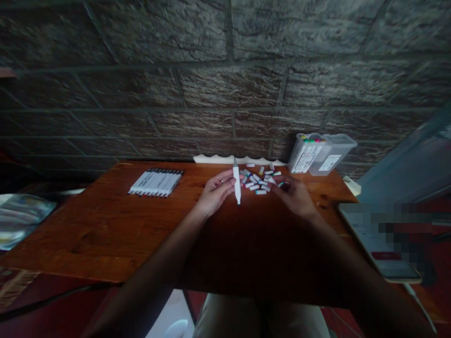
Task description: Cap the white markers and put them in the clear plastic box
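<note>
My left hand (216, 191) is closed around a white marker (237, 185), held upright with its grey tip end pointing up and no cap on that end. Over the right side of a loose pile of marker caps (260, 192), my right hand (294, 193) pinches a small white cap (271, 180) between thumb and fingers. The caps are white with differently coloured ends and lie scattered between my two hands.
A row of white markers (155, 182) lies side by side on the wooden table (105, 230). At the back right stands a clear plastic case (322, 155) with several markers in it. A tablet (380, 244) sits at the right edge. A brick wall (211, 89) rises behind the table.
</note>
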Demonstrator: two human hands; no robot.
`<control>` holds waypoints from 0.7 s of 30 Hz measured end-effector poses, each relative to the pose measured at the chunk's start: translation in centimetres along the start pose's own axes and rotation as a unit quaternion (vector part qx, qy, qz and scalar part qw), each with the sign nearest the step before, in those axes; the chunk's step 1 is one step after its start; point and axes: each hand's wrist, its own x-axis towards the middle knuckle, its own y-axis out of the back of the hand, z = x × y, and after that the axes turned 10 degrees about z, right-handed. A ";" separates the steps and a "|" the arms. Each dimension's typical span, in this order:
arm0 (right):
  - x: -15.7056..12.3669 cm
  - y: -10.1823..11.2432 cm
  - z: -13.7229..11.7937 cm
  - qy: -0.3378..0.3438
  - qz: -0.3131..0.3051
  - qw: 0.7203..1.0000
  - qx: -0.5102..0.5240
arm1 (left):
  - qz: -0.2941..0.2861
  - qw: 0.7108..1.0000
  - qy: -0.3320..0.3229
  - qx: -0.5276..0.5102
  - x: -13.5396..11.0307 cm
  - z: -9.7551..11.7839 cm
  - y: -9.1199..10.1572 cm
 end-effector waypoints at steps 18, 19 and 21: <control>-0.1 -0.1 1.6 0.058 0.013 0.991 -0.119 | 0.032 0.998 0.011 -0.047 0.1 0.3 -0.5; 0.0 -0.1 1.6 0.059 0.018 0.992 -0.114 | 0.032 0.998 0.014 -0.053 0.0 0.3 -0.5; 0.0 0.0 1.5 0.061 0.028 0.992 -0.104 | 0.029 0.997 0.024 -0.065 -0.1 0.4 -0.6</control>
